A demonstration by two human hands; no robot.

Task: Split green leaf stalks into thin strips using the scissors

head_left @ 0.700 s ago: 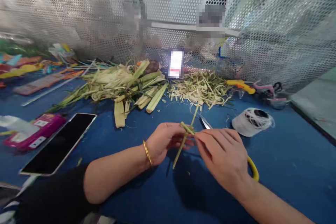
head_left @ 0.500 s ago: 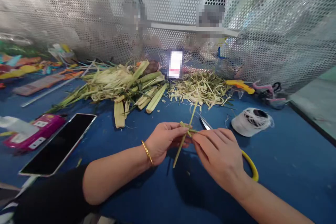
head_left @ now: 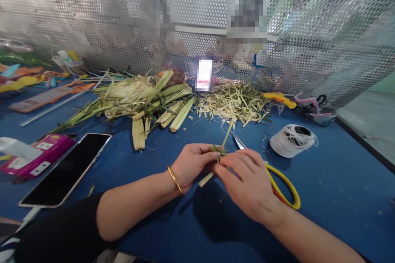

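Note:
My left hand (head_left: 195,162), with a gold bangle (head_left: 175,181) at the wrist, pinches crossed strips of green-yellow corn husk (head_left: 227,134) between thumb and fingers. Close against it, my right hand (head_left: 245,183) has its thumb and index finger closed on the same husk strips. One strip sticks up away from me and its other end points down toward me. The fingers hide the crossing itself in part. Scissors with yellow and red handles (head_left: 291,189) lie on the blue table (head_left: 333,213) partly under my right hand, their blade tips showing beyond it.
Behind my hands lie a heap of corn husks (head_left: 132,94) and a pile of shredded strips (head_left: 234,104). A spool of white thread (head_left: 291,141) stands at right. On the left are a phone (head_left: 66,170) and a tissue pack (head_left: 40,156). A perforated metal screen (head_left: 101,20) borders the table's back.
My right hand has moved left and slightly nearer me, folding a husk strip in against my left fingers. More of the scissor handles now shows. The view has shifted slightly.

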